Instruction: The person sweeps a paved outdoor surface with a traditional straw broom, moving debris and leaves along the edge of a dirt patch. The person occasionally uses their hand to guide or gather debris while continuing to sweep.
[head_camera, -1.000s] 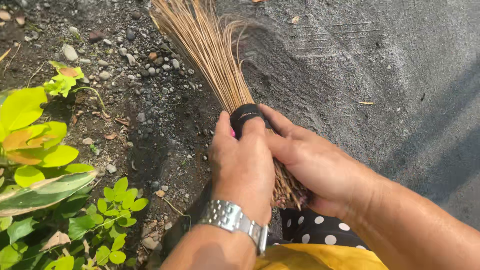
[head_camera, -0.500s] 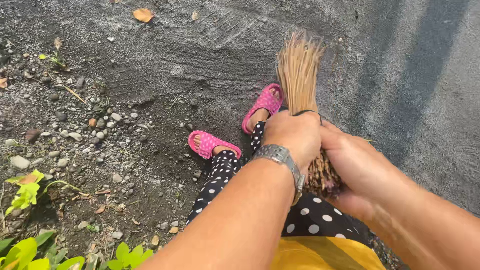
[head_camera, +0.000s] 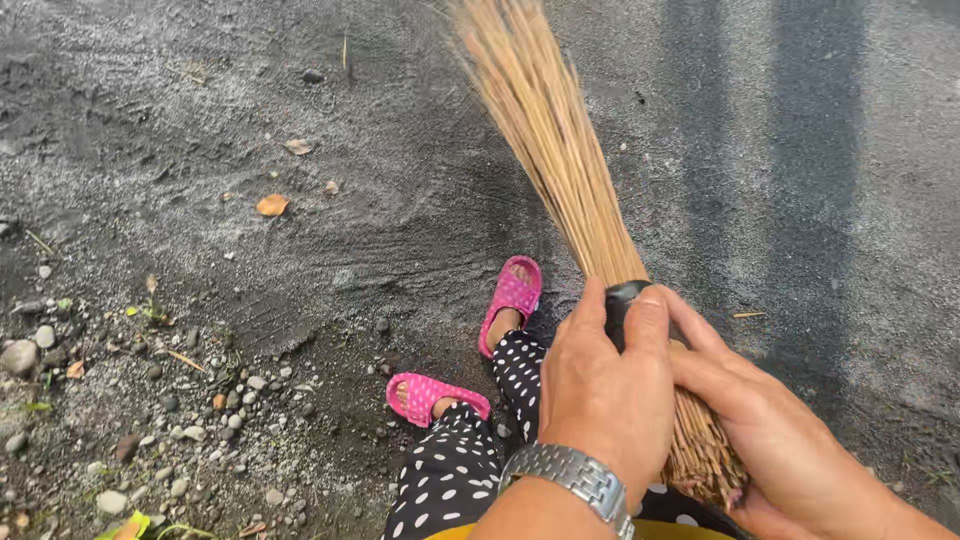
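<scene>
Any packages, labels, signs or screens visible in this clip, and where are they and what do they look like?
None in view: no package, label, sign or screen.
The nearest thing to one is a silver metal link wristwatch on the left wrist, its face turned away.
Both hands, left hand and right hand, grip a tan stick broom at its black band, above dark gritty ground.

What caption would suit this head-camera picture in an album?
Both hands, left hand and right hand, grip a stick broom over dark sandy ground, pink sandals below.
</scene>
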